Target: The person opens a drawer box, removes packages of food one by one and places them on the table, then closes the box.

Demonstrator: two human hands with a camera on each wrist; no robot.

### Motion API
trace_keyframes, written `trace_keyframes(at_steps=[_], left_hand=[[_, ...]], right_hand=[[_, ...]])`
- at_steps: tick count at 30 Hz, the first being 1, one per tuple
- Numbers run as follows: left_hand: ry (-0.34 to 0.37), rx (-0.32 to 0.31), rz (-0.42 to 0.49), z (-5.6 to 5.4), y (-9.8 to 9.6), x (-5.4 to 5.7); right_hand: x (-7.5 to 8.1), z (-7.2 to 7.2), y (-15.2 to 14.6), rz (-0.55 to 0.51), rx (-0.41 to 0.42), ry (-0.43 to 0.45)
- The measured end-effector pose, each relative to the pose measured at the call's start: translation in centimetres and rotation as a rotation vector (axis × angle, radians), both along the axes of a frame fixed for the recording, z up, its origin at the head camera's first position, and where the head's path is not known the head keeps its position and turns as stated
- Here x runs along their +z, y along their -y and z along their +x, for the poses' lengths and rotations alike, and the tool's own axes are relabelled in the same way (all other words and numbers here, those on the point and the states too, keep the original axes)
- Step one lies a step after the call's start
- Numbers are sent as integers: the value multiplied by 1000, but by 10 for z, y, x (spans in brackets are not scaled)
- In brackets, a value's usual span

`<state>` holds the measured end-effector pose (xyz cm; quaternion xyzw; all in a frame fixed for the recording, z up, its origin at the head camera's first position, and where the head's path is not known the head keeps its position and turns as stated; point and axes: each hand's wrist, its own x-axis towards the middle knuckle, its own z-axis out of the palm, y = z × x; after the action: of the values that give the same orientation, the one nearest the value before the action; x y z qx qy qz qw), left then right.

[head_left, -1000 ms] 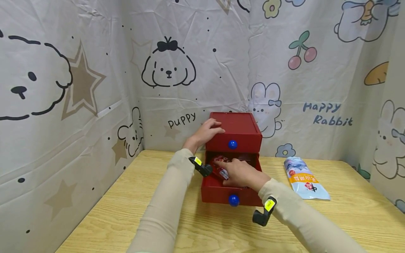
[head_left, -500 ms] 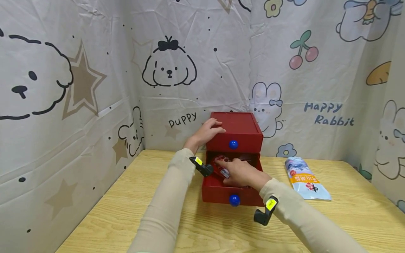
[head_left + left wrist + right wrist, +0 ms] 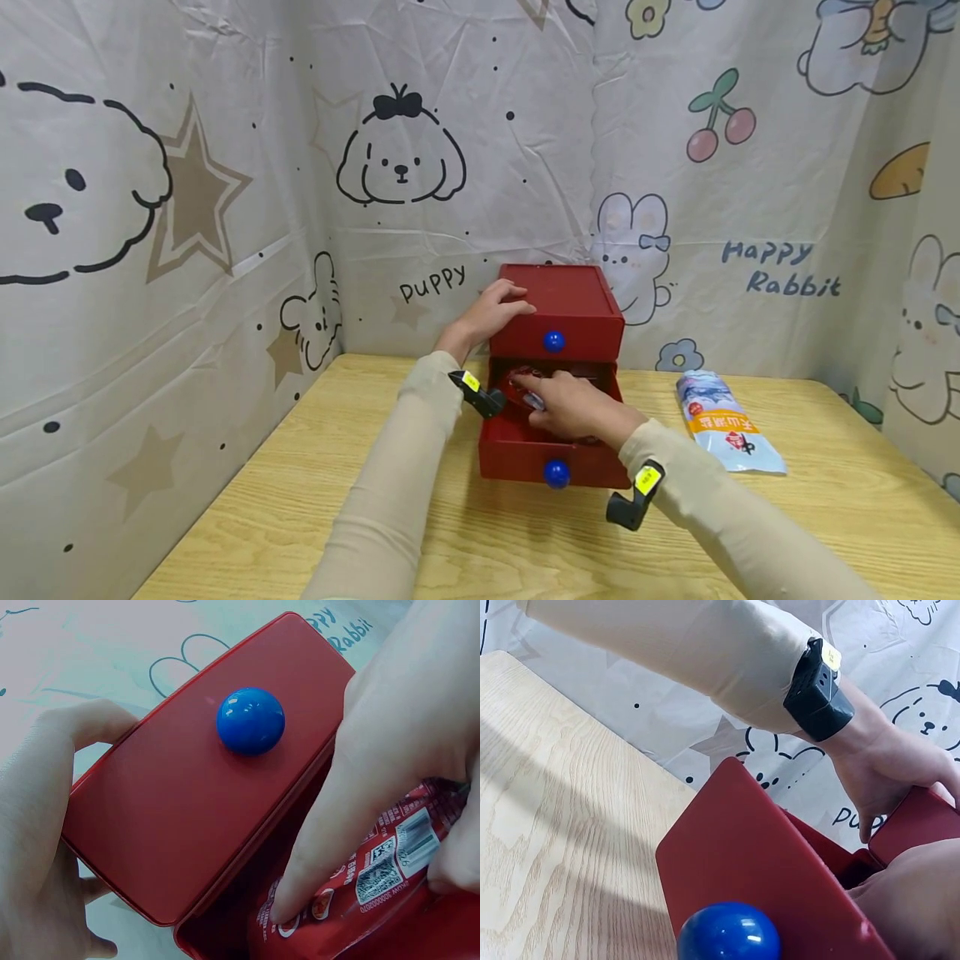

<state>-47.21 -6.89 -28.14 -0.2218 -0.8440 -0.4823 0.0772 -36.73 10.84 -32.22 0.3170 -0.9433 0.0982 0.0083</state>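
A red two-drawer box (image 3: 558, 292) stands on the table, with its lower drawer (image 3: 517, 460) pulled out and its upper drawer (image 3: 517, 340) closed. My left hand (image 3: 483, 319) grips the box's upper left edge, fingers spread round the corner. Inside the lower drawer, my right hand (image 3: 573, 408) holds a shiny red packet (image 3: 334, 919) printed with a barcode and white text. Its index finger lies along the packet and the thumb is at the other side, as the left wrist view shows. Part of the packet is hidden by the hand.
A blue and white pouch with an orange band (image 3: 723, 429) lies to the right of the box on the wooden table (image 3: 315, 475). Each drawer front carries a round blue knob (image 3: 557, 474). A printed cloth (image 3: 465, 225) hangs behind and at both sides.
My right hand has shifted slightly within the drawer, and the red packet has tilted under its fingers. My left hand stays on the box.
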Motion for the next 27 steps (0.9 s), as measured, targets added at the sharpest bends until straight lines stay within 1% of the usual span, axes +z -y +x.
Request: trace_keyframes(at_steps=[2,5,9,13,16,21,27], left_hand=[[-2,-2,-4,-1,0,0],[7,-12,1,-5,1,-1],[20,-26,22,-11,2,-4],[12,-30,34,-15,2,-7],[7,-25,37,-15,2,-7],[20,-24,38,-13,1,-6],[27,-22,33,-12,1,-5]], right_hand=[[1,0,-1,1,14,-15],[2,0,-2,1,26,-24],[5,2,-2,-8,26,-14],[10,6,-3,7,24,-12],[14,7,-3,36,30,-13],[17,7,-3,76,21,-7],[19,7,-5,70,40,-16]])
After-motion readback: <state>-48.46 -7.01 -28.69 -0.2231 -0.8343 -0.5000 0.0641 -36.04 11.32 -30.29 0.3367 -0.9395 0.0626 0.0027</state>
